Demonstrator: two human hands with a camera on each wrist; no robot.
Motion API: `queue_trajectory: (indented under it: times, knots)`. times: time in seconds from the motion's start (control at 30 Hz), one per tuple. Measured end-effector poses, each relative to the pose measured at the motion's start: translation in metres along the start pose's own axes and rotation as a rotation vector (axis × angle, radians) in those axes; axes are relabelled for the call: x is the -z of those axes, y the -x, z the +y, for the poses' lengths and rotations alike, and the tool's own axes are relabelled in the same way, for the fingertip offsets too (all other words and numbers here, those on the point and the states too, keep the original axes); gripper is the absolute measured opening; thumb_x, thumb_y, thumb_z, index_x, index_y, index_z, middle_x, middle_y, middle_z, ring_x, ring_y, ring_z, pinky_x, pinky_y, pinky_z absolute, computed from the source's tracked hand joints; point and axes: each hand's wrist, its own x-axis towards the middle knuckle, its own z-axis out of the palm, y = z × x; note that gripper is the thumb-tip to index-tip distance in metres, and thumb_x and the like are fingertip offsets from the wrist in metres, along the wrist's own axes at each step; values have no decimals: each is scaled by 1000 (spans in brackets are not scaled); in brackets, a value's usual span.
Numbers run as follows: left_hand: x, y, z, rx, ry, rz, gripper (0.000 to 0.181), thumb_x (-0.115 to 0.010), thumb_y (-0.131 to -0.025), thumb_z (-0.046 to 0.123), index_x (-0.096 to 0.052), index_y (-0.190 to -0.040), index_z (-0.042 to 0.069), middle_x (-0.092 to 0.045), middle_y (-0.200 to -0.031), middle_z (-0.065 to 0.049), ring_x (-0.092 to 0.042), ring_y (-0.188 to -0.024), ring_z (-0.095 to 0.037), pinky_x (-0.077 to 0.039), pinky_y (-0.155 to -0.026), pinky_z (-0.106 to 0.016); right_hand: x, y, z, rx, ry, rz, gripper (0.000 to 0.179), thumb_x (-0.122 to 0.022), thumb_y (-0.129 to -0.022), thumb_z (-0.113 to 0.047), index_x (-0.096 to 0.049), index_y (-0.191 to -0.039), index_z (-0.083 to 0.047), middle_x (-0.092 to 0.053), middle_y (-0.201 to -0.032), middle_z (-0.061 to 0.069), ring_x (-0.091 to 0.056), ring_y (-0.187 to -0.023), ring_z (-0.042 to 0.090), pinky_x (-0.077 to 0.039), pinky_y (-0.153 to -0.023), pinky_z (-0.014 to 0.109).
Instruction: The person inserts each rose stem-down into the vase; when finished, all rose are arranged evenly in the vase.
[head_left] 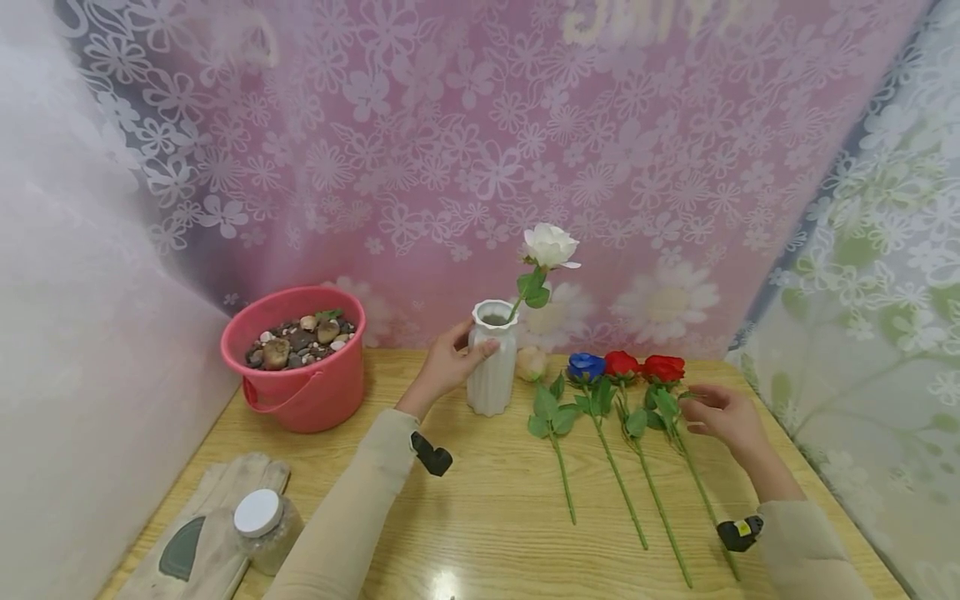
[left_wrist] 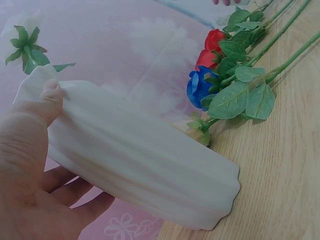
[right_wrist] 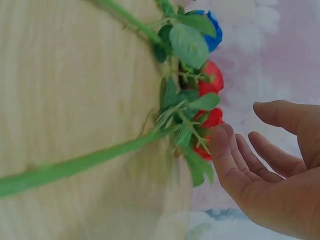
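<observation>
A white fluted vase [head_left: 491, 379] stands upright on the table. My left hand [head_left: 452, 364] grips it near the neck, the thumb across its front and the other fingers round the far side, as the left wrist view shows. One white rose [head_left: 550, 247] leans to the right out of the vase mouth. At the right, my right hand [head_left: 722, 414] hovers beside the rightmost red rose [head_left: 663, 368], its fingers loosely bent and apart by the leaves. To the left of that lie another red rose [head_left: 621, 364], a blue rose [head_left: 586, 367] and a pale cream rose [head_left: 532, 363], stems toward me.
A pink bucket [head_left: 322, 400] of pebbles stands at the back left. Nearer on that side are pale gloves [head_left: 217, 508] and a jar [head_left: 270, 546] with a white lid. The wooden table [head_left: 480, 500] ends against a pink flowered curtain [head_left: 420, 167].
</observation>
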Motion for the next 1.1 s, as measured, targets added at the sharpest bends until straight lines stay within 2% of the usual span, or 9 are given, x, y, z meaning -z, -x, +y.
queue_trajectory:
  times: [0.13,0.23,0.33,0.5,0.57,0.73,0.9,1.1]
  knots:
    - [0,0,-1,-14,12,2,68,-72,-103,27,-42,-164,20,-59,-153,-16,-56,-142,-37,-54,-110,-52,4,6,11,-21,-5,-14,65,-64,-107,-21,-37,-152,18,-71,-108,-4,-72,-88,0,-66,-81,34]
    - [0,0,-2,-18,17,2,69,-72,-103,28,-41,-164,20,-58,-153,-17,-56,-142,-37,-54,-110,-52,5,11,18,-33,-1,-19,67,-64,-107,-22,-36,-153,18,-71,-111,-1,-73,-90,1,-66,-82,34]
    - [0,0,-3,-14,17,5,69,-72,-103,29,-41,-164,20,-58,-154,-17,-56,-142,-37,-54,-110,-52,6,15,24,-32,20,-27,66,-64,-107,-20,-36,-152,20,-72,-115,7,-73,-89,2,-66,-82,34]
    - [0,0,-2,-14,6,4,70,-72,-103,29,-40,-164,19,-58,-154,-17,-57,-142,-37,-55,-109,-51,4,21,31,-17,63,-53,61,-62,-106,-11,-38,-149,24,-71,-121,31,-75,-87,6,-66,-80,33]
    - [0,0,-2,-16,5,3,70,-72,-103,29,-40,-164,19,-58,-153,-17,-57,-141,-37,-55,-109,-51,2,22,32,-28,82,-66,60,-63,-105,-11,-39,-148,24,-69,-123,36,-76,-87,10,-66,-79,34]
    - [0,0,-3,-21,16,2,70,-72,-103,30,-40,-164,19,-58,-153,-17,-56,-142,-37,-53,-111,-52,0,21,33,-73,123,-96,59,-66,-105,-14,-43,-145,23,-67,-123,37,-77,-89,18,-66,-80,39]
    - [1,0,-1,-7,17,0,70,-72,-103,29,-40,-164,19,-58,-154,-16,-56,-143,-36,-52,-113,-52,-2,19,33,-121,126,-119,63,-73,-100,-15,-46,-144,22,-68,-122,35,-76,-90,17,-67,-81,40]
    - [1,1,0,2,13,-5,70,-71,-103,29,-40,-165,21,-57,-155,-16,-56,-143,-37,-54,-111,-52,-5,19,29,-114,218,-131,65,-80,-95,-19,-52,-140,20,-70,-117,33,-76,-84,20,-66,-74,37]
